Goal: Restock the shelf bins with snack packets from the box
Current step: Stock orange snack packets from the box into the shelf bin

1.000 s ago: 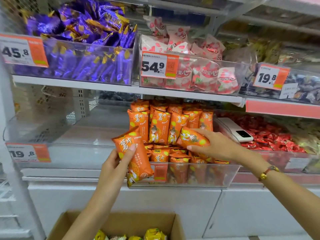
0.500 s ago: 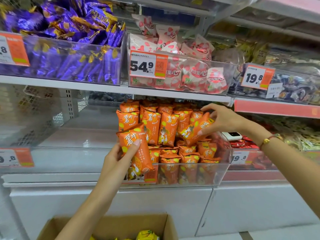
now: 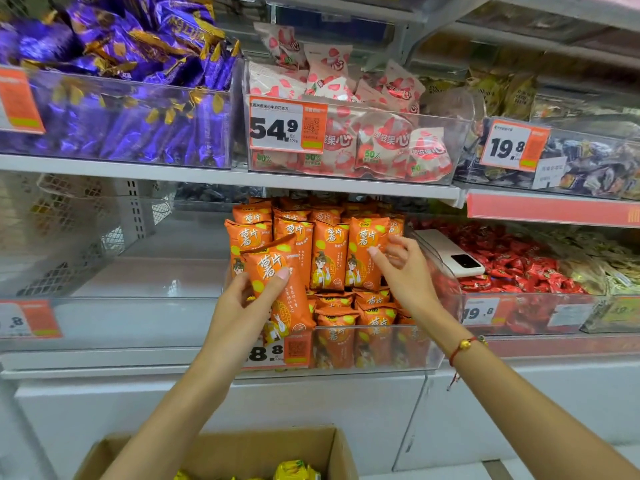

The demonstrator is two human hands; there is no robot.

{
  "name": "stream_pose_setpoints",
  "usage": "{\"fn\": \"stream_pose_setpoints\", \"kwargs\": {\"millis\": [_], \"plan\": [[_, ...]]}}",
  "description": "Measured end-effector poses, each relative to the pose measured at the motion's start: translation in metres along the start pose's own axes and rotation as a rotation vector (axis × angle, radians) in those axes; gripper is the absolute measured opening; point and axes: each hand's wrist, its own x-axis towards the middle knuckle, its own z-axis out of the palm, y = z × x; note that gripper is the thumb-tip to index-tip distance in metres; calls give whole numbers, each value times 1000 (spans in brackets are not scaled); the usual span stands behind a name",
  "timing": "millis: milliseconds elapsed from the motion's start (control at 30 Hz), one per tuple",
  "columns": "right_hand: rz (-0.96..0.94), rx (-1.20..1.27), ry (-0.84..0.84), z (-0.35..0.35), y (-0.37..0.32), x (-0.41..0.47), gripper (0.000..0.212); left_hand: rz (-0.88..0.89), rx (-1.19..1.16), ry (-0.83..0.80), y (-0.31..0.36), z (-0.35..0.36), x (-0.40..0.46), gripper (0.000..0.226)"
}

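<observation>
My left hand [image 3: 242, 303] grips packet [image 3: 277, 282] at bin [image 3: 381, 355] front. Right hand [image 3: 398, 265] now empty, fingers loose, touching upright row [image 3: 329, 251]; its packet placed. Left bin [image 3: 138, 317] open.

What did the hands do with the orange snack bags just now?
The right hand stood its orange packet upright at the right end of the row in the clear bin; its fingertips now just touch it. The left hand kept gripping its own orange packet in front of the bin. The cardboard box stayed below.
</observation>
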Motion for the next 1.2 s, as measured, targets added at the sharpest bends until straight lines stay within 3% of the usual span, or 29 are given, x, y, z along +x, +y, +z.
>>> {"fn": "stream_pose_setpoints", "kwargs": {"millis": [100,267,400,567,667,800,833,933,967,1033,1100,1200], "plan": [[-28,-105,-16,9,2,-7,51,0,24,-10,0,4,1,24],[-44,-237,-35,14,4,-5,78,-3,76,-21,6,12,2,35],[-50,-197,-96,5,2,4,75,13,113,-39,10,17,8,22],[-148,-361,-128,1,3,1,73,25,125,-71,17,31,13,24],[-165,-382,-184,-5,-2,2,73,-4,126,-85,18,40,16,41],[-256,-223,57,-40,-37,16,54,20,124,-121,29,49,27,55],[-252,-144,-20,-50,-47,18,52,29,116,-131,33,54,32,57],[-169,-4,-499,-63,-64,4,75,80,135,-193,44,79,49,53],[-181,5,-536,-62,-62,0,78,91,134,-215,46,89,53,53],[-218,39,-444,-61,-55,0,73,106,144,-265,48,108,63,54],[-211,85,-344,-68,-47,6,69,234,270,-239,43,119,73,56],[-119,49,-225,-81,-23,18,75,666,889,-141,27,113,87,58]]}}
